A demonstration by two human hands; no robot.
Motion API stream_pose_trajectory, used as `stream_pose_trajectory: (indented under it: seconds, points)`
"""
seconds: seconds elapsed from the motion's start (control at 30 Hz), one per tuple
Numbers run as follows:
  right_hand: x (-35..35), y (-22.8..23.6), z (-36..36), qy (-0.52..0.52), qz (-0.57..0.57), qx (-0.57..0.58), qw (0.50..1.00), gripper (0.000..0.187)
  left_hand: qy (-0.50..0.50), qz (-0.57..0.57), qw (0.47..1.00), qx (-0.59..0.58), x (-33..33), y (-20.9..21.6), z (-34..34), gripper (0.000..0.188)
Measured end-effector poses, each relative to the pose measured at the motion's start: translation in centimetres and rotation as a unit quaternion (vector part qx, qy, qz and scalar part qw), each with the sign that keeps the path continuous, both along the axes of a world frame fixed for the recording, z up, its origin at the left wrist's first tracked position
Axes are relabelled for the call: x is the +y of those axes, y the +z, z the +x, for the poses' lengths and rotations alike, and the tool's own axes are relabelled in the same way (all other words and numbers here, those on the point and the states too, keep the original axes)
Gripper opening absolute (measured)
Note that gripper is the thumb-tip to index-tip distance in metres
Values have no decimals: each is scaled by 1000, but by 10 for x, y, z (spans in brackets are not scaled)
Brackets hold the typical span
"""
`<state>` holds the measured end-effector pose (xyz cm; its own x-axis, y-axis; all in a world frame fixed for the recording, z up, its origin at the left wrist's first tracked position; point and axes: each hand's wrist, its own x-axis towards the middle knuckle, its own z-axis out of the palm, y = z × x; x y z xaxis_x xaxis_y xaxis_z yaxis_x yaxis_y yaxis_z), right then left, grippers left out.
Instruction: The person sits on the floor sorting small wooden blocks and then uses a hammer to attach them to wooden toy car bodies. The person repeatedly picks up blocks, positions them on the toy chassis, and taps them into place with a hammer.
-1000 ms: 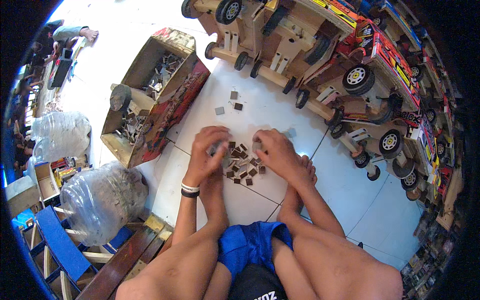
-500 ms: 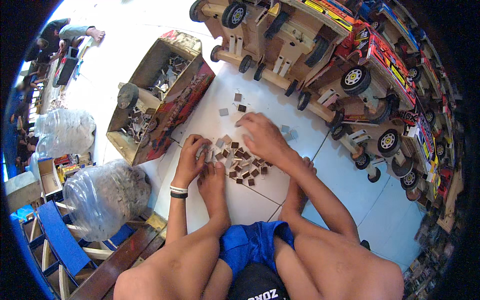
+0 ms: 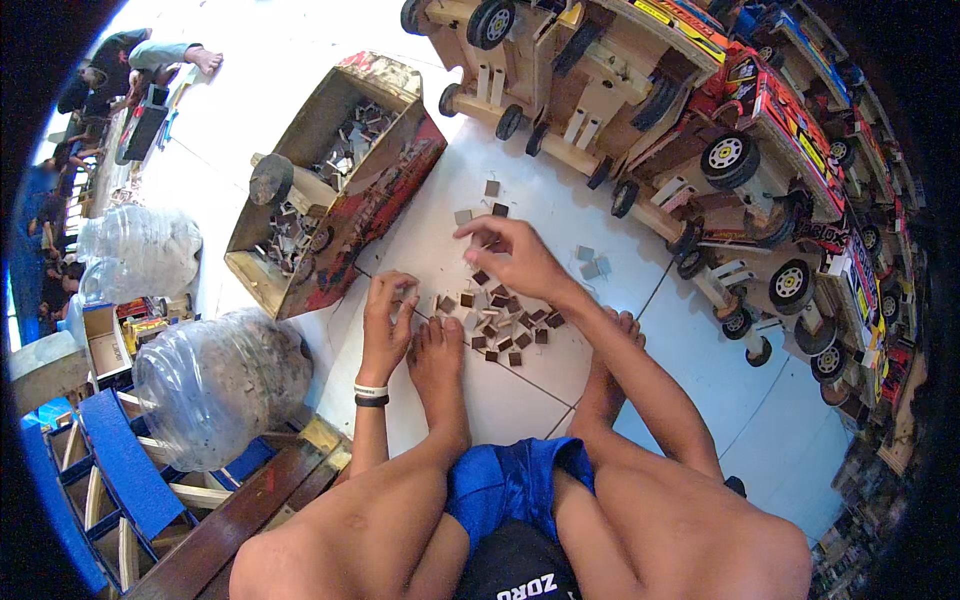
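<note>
A loose pile of small square pieces [image 3: 505, 328], some faces dark brown and others grey or pale, lies on the tiled floor between my feet. My left hand [image 3: 382, 325] is beside the pile, above my left foot, its thumb and fingers curled together around what looks like a small grey square piece, mostly covered. Over the far side of the pile is my right hand [image 3: 515, 260], fingers bent and thumb apart, with nothing visible between them. Just beyond its fingertips are a grey square piece [image 3: 462, 217] and a dark square piece [image 3: 499, 210].
A wooden truck-shaped box [image 3: 400, 190] holding many small scraps stands at the far left. Toy wooden trucks [image 3: 730, 160] lie stacked on the right, wheels outward. At the left are a clear plastic jug [image 3: 225, 390] and a blue wooden frame [image 3: 130, 470]. Other people sit farther off.
My right hand has moved left and slightly away, toward the grey square piece beyond the pile. My left hand stays near the pile. The whole view has shifted slightly.
</note>
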<state>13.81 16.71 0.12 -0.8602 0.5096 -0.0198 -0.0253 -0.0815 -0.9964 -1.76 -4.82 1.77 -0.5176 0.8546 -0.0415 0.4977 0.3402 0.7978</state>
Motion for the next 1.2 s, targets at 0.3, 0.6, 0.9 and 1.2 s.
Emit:
stream_pose_trajectory:
  seconds: [0.3, 0.6, 0.9, 1.2]
  points:
    - [-17, 8, 5, 128, 355, -143, 915, 15, -86, -56, 994, 46, 10, 18, 46, 21]
    - [-56, 20, -5, 127, 556, -323, 755, 23, -112, -159, 970, 147, 8, 6, 70, 47]
    - [4, 43, 34, 55, 96, -155, 982, 35, 28, -79, 996, -40, 13, 30, 56, 30]
    - [35, 34, 118, 26, -357, -29, 933, 30, -227, -116, 966, 35, 34, 53, 36, 36]
